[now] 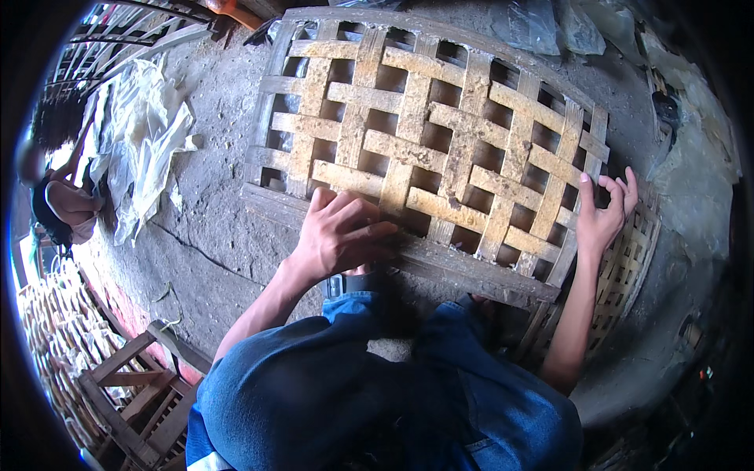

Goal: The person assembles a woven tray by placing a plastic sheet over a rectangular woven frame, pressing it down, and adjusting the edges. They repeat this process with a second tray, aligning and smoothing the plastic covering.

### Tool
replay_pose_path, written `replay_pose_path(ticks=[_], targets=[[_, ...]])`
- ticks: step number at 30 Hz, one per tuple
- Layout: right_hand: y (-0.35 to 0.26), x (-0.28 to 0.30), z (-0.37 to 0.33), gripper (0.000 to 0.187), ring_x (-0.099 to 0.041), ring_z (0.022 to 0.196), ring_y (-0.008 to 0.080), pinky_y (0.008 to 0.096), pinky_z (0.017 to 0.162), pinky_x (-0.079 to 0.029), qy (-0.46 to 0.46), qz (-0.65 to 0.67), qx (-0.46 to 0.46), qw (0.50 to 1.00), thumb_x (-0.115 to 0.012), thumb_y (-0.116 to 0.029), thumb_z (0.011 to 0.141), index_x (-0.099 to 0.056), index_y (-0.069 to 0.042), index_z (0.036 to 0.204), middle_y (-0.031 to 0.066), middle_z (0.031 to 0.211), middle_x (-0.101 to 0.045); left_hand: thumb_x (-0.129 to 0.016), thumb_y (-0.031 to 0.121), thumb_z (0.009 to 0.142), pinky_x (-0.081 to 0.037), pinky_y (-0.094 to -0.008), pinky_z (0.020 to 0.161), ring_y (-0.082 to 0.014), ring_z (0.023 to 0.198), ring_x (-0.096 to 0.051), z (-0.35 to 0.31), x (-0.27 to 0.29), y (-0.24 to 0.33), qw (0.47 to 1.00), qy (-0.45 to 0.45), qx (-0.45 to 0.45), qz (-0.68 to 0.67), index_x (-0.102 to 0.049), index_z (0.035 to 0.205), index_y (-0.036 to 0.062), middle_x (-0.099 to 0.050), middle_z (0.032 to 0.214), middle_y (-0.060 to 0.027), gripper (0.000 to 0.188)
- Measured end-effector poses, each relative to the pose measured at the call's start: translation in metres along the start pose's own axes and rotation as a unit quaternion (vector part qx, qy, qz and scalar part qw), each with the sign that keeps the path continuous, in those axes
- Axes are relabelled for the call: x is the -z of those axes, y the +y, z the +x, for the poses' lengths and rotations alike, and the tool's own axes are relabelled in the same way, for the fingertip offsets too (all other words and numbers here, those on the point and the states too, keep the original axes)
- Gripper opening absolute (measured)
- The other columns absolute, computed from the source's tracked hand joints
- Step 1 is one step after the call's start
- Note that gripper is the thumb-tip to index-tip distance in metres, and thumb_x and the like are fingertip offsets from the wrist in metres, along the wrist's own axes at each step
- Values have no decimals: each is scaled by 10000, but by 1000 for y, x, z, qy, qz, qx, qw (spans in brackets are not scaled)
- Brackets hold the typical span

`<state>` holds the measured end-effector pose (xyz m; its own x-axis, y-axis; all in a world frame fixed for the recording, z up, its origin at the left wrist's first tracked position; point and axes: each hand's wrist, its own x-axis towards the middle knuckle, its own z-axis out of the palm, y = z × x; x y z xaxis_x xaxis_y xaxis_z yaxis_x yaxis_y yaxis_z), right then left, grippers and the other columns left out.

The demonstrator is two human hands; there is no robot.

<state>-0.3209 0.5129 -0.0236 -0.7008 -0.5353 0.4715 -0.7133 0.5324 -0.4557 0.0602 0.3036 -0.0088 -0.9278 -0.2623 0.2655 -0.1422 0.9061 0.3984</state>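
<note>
A woven bamboo panel (416, 153) with a wooden frame lies tilted in front of me. Its flat slats cross in an open lattice and carry brown, crusty stains. At the near rail, my left hand (338, 234) is closed, fingers curled over the wood and the lattice edge. My right hand (607, 208) is raised at the panel's right end. Its thumb lies close against the frame, while the other fingers are bent and spread apart, with nothing visible in them.
Below my right forearm stands another woven panel (628, 271). Crumpled plastic sheeting (149, 137) lies on the floor at left, with more plastic (691, 149) at right. A wooden chair-like frame (129, 385) is at lower left. Another person (67, 200) crouches at far left.
</note>
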Motion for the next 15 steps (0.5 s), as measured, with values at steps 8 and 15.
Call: replay_pose_path(ticks=[8, 15], targets=[[-9, 12, -3, 277, -565, 1221, 315, 440, 1053, -448, 4, 16, -15, 1000, -864, -170, 830, -681, -43, 994, 148, 1480, -494, -845, 444, 709, -381, -375, 753, -151, 900, -591, 1, 10, -3, 1000, -14, -21, -2, -709, 1215, 296, -609, 1030, 69, 544], [-1, 6, -10, 282, -566, 1189, 303, 436, 1053, -438, -3, 28, -11, 1000, -849, -167, 845, -660, -26, 1000, 156, 1430, -516, -837, 423, 726, -382, -355, 765, -133, 902, -594, 4, 13, -2, 999, -42, -9, -5, -730, 1158, 299, -623, 1065, 82, 462]])
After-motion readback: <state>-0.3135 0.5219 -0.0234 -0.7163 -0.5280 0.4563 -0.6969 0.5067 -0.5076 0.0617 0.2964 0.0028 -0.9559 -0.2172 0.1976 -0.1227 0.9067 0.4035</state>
